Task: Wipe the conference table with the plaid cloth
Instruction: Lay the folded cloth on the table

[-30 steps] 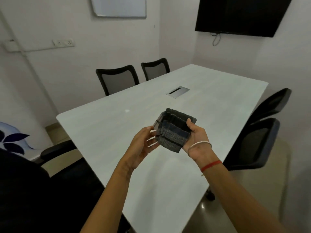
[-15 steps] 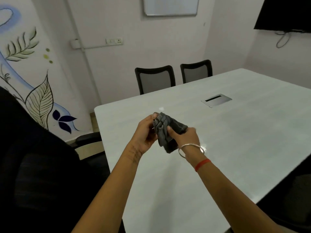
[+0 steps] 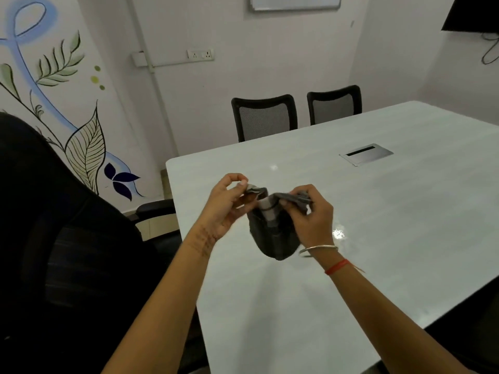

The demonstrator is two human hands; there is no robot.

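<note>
The left grip (image 3: pixel 226 205) pinched one upper corner of the plaid cloth (image 3: pixel 273 237) between thumb and curled fingers, and the right grip (image 3: pixel 310 220) pinched the opposite upper edge the same way, so both were closed on the fabric. The dark grey cloth hung between them in a bunched pouch, with a paler stripe showing at its middle fold. It was held above the near-left part of the pale tabletop (image 3: pixel 391 238); whether its lowest fold touched the surface could not be told. A silver bangle (image 3: pixel 318 249) and a red thread (image 3: pixel 337 266) circled the right wrist. A metal cable hatch (image 3: pixel 366 154) sat flush in the tabletop, farther off and to the right. Two black mesh-backed chairs (image 3: pixel 266 118) stood at the far edge, and a dark office chair (image 3: pixel 54 238) filled the near left. A leaf mural (image 3: pixel 83 147) covered the left wall, a power socket (image 3: pixel 200 54) was on the far wall, and a corner of a black screen (image 3: pixel 472 14) showed at the upper right.
</note>
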